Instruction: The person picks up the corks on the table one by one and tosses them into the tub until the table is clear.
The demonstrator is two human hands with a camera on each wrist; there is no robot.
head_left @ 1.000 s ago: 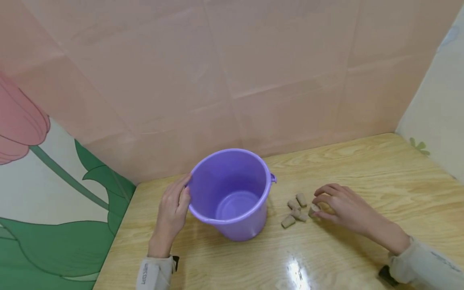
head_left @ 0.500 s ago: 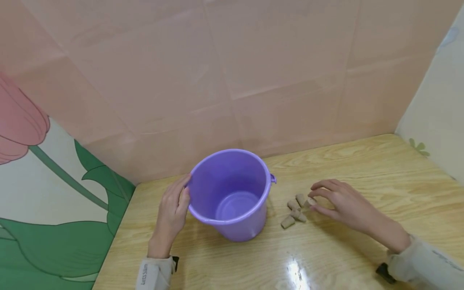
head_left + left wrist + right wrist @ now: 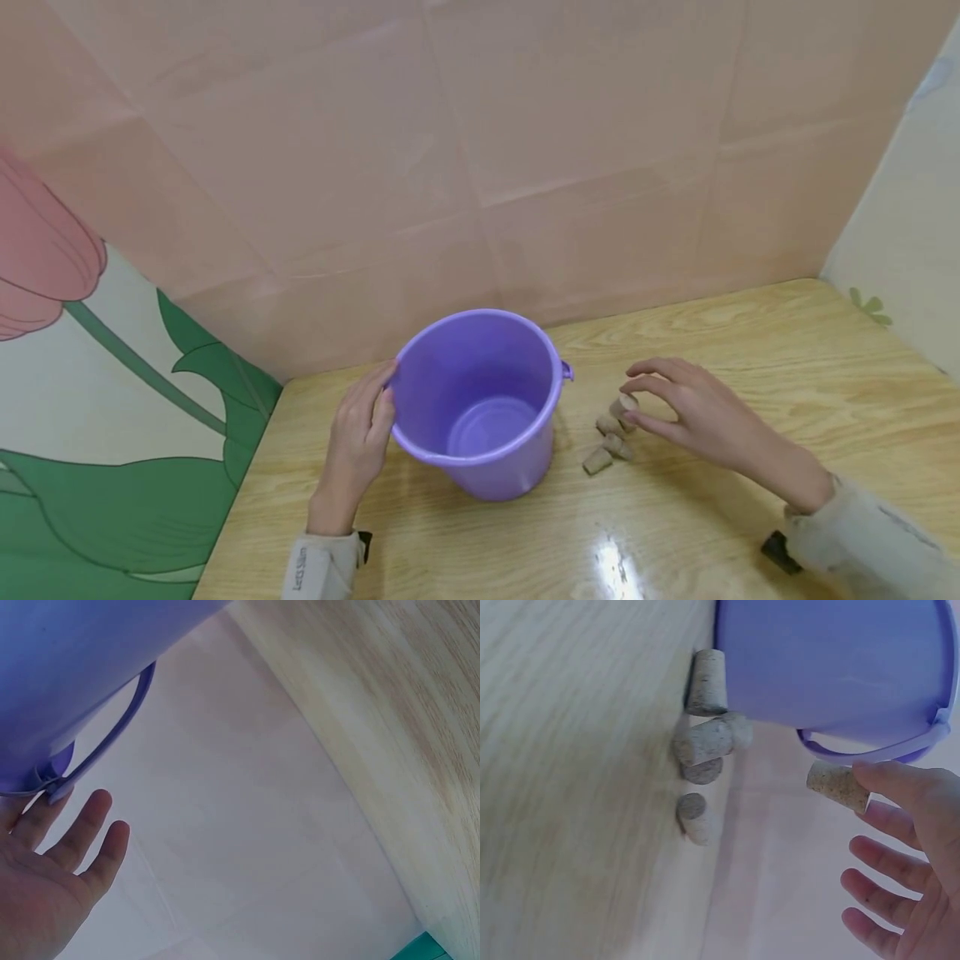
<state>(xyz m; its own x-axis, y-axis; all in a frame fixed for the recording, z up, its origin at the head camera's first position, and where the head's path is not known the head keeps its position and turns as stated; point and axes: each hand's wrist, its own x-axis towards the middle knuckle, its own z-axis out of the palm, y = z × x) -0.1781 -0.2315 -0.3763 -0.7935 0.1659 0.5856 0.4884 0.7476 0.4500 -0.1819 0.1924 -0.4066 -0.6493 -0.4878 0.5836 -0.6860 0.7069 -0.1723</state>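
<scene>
A purple bucket stands on the table with its mouth up. My left hand holds it at the left of the rim, where the handle's ear lies. In the left wrist view the outer fingers spread loosely below that ear. My right hand pinches a tapered cork between thumb and index finger, with the other fingers apart. This cork is raised off the table. Several loose corks lie in a small cluster right of the bucket, just below the right hand; one is close to the bucket's base.
The wood-grain table reaches back to a pink covered wall. A painted flower wall borders it on the left, a pale wall on the right. The bucket's handle hangs at its far side.
My right hand has moved left and lifted the cork from the right side of the cluster toward the bucket. The left hand and the bucket keep their places.
</scene>
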